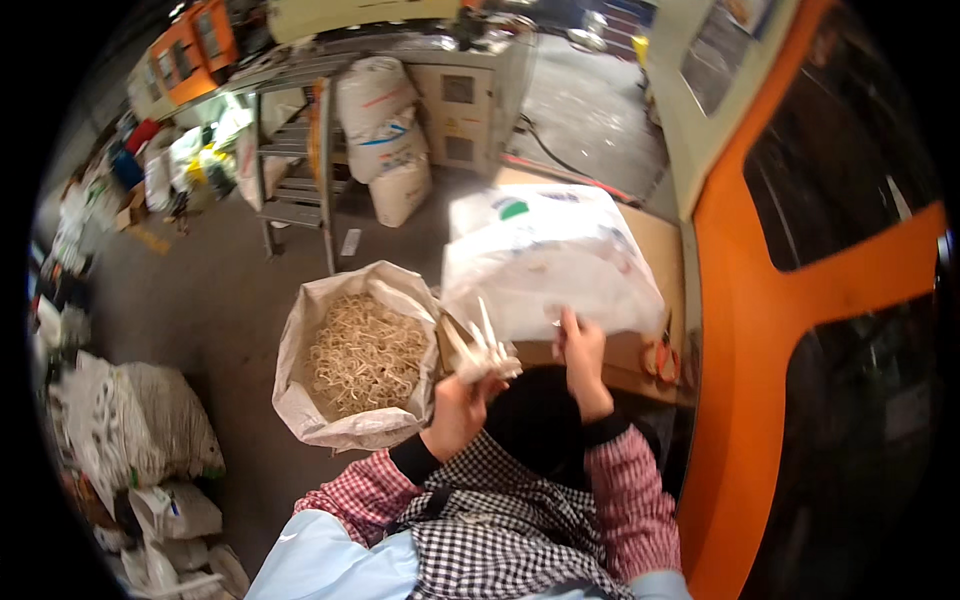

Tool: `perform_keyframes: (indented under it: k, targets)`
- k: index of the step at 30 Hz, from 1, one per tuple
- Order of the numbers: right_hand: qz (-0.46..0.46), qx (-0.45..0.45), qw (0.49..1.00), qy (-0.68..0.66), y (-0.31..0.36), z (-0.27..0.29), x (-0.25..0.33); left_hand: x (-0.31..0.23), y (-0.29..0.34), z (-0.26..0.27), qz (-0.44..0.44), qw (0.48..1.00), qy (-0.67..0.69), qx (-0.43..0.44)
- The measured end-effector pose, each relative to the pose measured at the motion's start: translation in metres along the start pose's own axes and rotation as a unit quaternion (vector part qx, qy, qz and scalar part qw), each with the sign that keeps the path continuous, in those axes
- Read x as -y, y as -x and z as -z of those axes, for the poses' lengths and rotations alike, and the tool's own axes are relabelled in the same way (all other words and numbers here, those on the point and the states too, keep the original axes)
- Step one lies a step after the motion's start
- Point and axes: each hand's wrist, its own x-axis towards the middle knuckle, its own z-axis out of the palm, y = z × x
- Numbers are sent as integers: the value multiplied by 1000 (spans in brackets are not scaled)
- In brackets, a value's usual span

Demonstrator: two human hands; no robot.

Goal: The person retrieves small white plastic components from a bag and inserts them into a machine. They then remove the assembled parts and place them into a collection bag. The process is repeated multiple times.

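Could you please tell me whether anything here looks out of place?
Perhaps one thing: a small pale piece lies loose on the floor beside the steps, apart from the stacked sacks, as if dropped; I cannot tell what it is.

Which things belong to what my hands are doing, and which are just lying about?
Likely in use:
White pieces in your left hand
Open sack of pale pieces
White bag by your right hand

Likely lying about:
Scissors, unheld
Sacks near the steps
Bags at left

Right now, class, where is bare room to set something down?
Bare floor lies between the metal steps, open sack and piled bags. The tabletop shows a bare strip between the white plastic bag and orange machine; its front corner is crowded by scissors.
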Motion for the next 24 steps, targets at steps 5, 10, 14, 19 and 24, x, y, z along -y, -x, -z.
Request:
perform_keyframes:
  k: [5, 10, 14, 19, 24]
  targets:
    - [154, 120, 961, 195, -13, 8, 36, 5, -22, 2, 157, 971, 177, 28]
    - [156, 352, 909, 160, 44, 5, 43, 4, -19, 0, 94, 988, 78, 91]
    - [195, 320, 911, 171, 59, 13, 48, 3, -13, 0, 108, 983, 80, 123]
    - [242, 315, 896, 198, 81, 20, 61, 1, -10, 11, 197, 935, 224, 193]
    - [336, 339, 843, 249, 85, 27, 67, -17, -16, 23, 275, 891, 251, 262]
